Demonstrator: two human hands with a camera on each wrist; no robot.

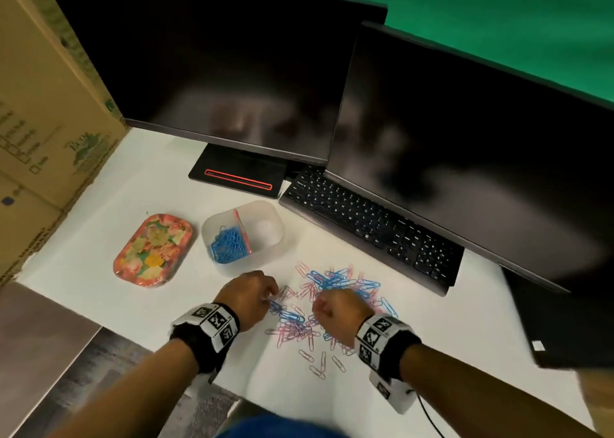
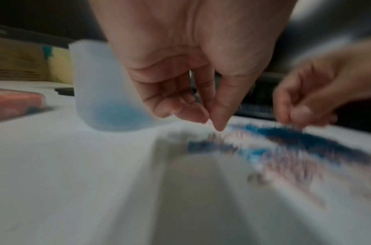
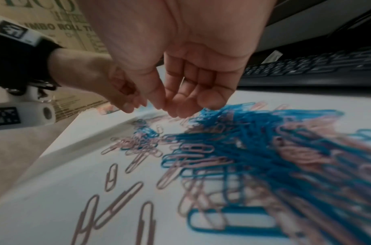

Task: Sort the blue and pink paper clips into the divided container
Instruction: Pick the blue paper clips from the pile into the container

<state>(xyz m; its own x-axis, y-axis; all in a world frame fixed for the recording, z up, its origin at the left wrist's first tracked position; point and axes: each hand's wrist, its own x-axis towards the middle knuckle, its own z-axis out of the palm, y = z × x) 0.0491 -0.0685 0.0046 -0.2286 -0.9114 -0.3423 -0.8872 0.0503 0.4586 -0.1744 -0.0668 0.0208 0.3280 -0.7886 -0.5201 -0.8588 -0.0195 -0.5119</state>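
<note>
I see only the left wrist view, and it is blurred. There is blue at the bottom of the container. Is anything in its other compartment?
Observer: In the head view the container has a pink divider. Blue clips lie in the left compartment, and I see no clips in the right one.
Operator: Does the right hand hold a clip?
Observer: The right wrist view shows the right hand with fingers loosely curled above the mixed pile. No clip is visible between them.
Operator: What is the orange thing at the left edge?
Observer: A flowered tray, lying left of the container and apart from it.
</note>
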